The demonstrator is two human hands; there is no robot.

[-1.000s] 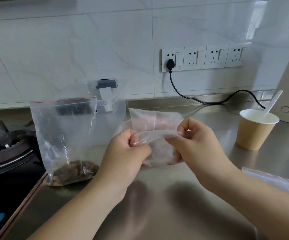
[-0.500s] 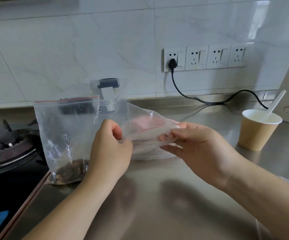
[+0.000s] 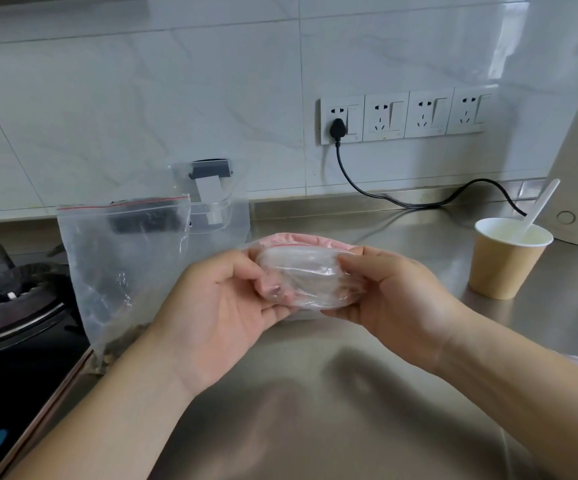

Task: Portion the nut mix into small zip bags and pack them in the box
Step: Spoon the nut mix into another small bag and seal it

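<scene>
Two hands, left and right, held one small zip bag between them above the steel worktop, each grip closed on an end of it with thumb and curled fingers. One larger zip bag with a little nut mix at its bottom stood to the left, in front of one clear box. One paper cup holding one white spoon stood to the right, below four wall sockets.

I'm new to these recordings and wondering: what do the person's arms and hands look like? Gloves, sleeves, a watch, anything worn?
Nothing is worn that the view shows. The left hand and right hand are bare, with no gloves, and no rings show on the visible fingers. Both forearms are uncovered as far as the picture's lower edge, with no sleeve, watch or bracelet at either wrist.
</scene>
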